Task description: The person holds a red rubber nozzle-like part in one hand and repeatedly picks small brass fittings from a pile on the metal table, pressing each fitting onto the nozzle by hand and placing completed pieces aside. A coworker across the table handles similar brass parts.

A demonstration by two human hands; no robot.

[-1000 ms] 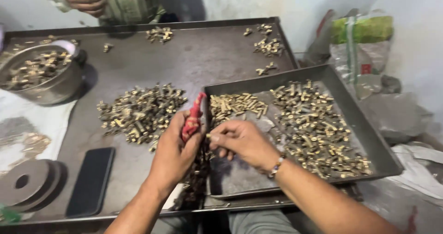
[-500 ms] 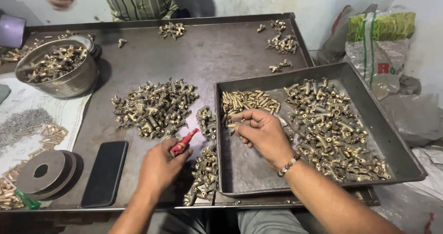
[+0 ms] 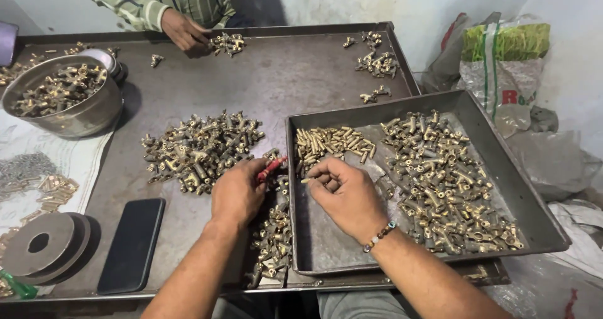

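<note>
My left hand (image 3: 237, 192) grips a red-handled tool (image 3: 272, 167) and rests at the near edge of a loose pile of brass fittings (image 3: 200, 148) on the large metal table (image 3: 282, 74). My right hand (image 3: 347, 193) pinches a small brass pin (image 3: 306, 181) inside the dark metal tray (image 3: 326, 243). Just beyond its fingers lies a heap of small brass pins (image 3: 333, 143). A bigger heap of brass fittings (image 3: 449, 181) fills the tray's right side. More fittings (image 3: 271, 240) lie in a row between my hands, along the tray's left wall.
Another person's hand (image 3: 183, 33) works at the far edge by a small cluster of fittings (image 3: 227, 42). A steel bowl of fittings (image 3: 63, 99) stands far left. A black phone (image 3: 132, 243) and grey metal discs (image 3: 41, 243) lie near left. Bags (image 3: 502, 61) sit right.
The view has shifted, so more of the far edge shows. My left hand has moved toward the tray with the red tool. My right hand stays over the tray's near-left part.
</note>
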